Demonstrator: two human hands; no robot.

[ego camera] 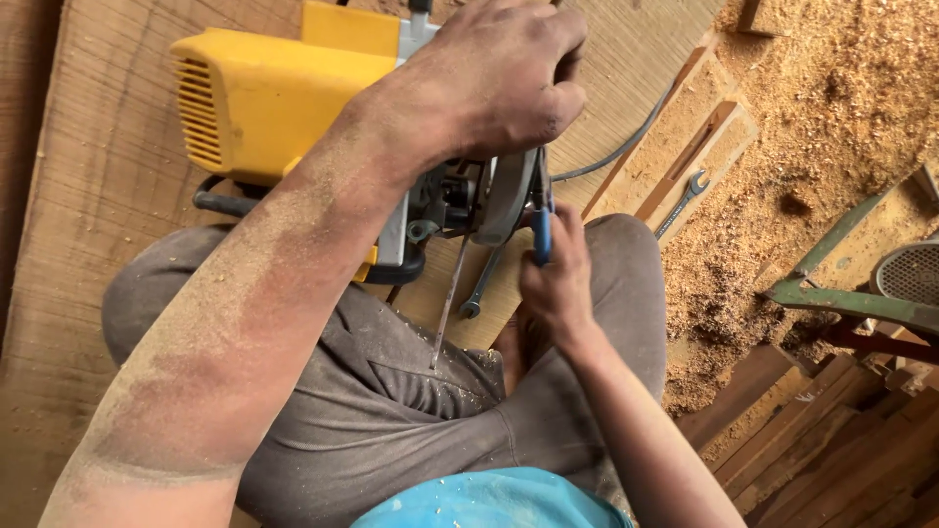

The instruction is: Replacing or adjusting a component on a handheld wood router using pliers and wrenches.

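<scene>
My left hand (494, 78) is clamped over the top of a yellow circular saw (264, 98) that rests on a wide wooden board (98, 196) in front of my crossed legs. The round blade guard (507, 196) faces right. My right hand (558, 279) grips blue-handled pliers (541, 230), whose jaws reach up against the saw beside the guard. A thin metal rod (450, 298) and a small spanner (481, 284) lie on the board just below the saw, left of my right hand.
Thick sawdust (831, 108) covers the ground to the right. An open-ended wrench (685, 198) lies on wooden strips there. The saw's grey cable (626, 142) runs off right. A green metal frame (841, 298), a grey mesh disc (910, 274) and stacked planks (831, 440) are at right.
</scene>
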